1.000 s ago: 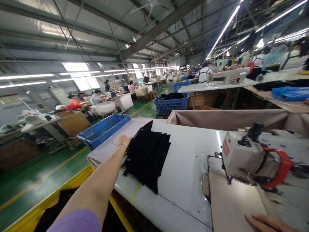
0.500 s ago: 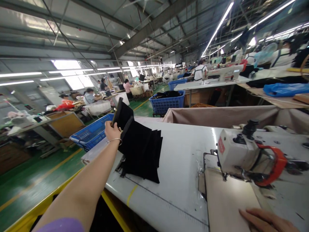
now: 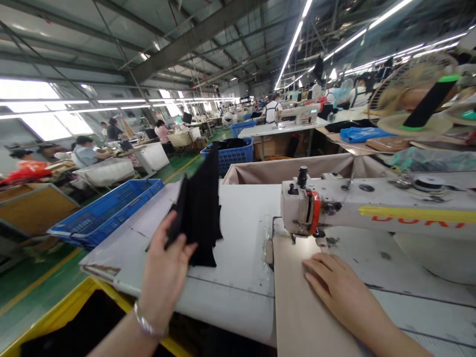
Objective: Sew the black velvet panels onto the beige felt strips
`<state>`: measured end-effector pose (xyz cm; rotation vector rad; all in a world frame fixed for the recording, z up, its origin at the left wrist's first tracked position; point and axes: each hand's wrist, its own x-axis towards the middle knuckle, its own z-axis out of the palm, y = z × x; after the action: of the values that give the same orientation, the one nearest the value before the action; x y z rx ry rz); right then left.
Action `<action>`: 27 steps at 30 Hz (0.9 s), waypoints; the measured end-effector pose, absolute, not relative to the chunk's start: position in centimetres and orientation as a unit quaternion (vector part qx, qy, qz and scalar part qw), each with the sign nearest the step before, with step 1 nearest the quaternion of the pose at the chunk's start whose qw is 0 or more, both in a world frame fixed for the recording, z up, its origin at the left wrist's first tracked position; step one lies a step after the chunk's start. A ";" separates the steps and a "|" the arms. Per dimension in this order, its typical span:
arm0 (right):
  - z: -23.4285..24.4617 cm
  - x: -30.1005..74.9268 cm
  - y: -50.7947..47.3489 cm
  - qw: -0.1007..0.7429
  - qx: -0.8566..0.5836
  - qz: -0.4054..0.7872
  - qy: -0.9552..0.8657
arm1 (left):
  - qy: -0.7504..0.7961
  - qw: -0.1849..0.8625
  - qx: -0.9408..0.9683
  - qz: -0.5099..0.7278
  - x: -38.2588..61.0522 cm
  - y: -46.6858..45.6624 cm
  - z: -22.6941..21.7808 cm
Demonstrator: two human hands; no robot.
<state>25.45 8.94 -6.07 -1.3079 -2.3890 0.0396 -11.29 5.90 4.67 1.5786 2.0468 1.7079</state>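
My left hand (image 3: 167,263), a bracelet at its wrist, grips the near left edge of a black fabric piece (image 3: 203,198), which is raised and slightly smeared by motion. More black pieces (image 3: 204,258) lie stacked behind and below it on the white table (image 3: 245,223). My right hand (image 3: 336,282) rests flat, fingers stretched out, on a beige board (image 3: 297,297) in front of the sewing machine head (image 3: 301,203). No fabric shows under the needle area.
A blue plastic basket (image 3: 107,208) stands beyond the table's left edge. At the lower left is a yellow-rimmed container (image 3: 67,302) with dark material inside. A beige cloth-lined bin (image 3: 290,166) sits behind the table. Other people work at machines farther off.
My view has turned right. My left hand has come nearer with the black fabric, which now stands more upright. My right hand has moved farther up the beige board toward the machine.
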 end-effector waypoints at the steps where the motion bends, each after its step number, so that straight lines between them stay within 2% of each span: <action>1: -6.1 25.2 9.1 0.214 -0.472 -0.004 -0.855 | 0.678 0.078 0.543 0.489 -10.0 3.8 1.8; 3: -6.3 24.8 9.3 0.225 -0.470 -0.033 -0.853 | 0.674 0.143 0.627 0.364 -8.5 0.4 -2.4; 5: -6.7 24.6 9.3 0.230 -0.461 -0.040 -0.856 | 0.684 0.081 0.660 0.300 -7.8 -1.1 -3.6; 8: -6.8 24.6 9.1 0.236 -0.457 -0.038 -0.857 | 0.639 0.015 0.723 0.260 -6.7 1.7 -1.4; 11: -6.3 24.6 9.0 0.233 -0.453 -0.035 -0.860 | 0.555 0.089 0.800 0.210 -4.3 9.0 0.5; 13: -5.8 24.6 8.9 0.225 -0.452 -0.030 -0.862 | 0.559 0.110 0.801 0.186 -2.5 14.3 0.1; 17: -5.2 24.5 8.7 0.219 -0.457 -0.022 -0.862 | 0.577 0.123 0.786 0.187 -0.2 19.7 -2.0; 27: -5.2 24.4 8.8 0.209 -0.472 -0.002 -0.856 | 0.535 0.258 0.777 0.208 2.9 15.4 -3.0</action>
<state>24.44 8.81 -5.19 -1.3144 -2.3825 -0.0069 2.95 15.38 -3.05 2.1073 1.4508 0.5638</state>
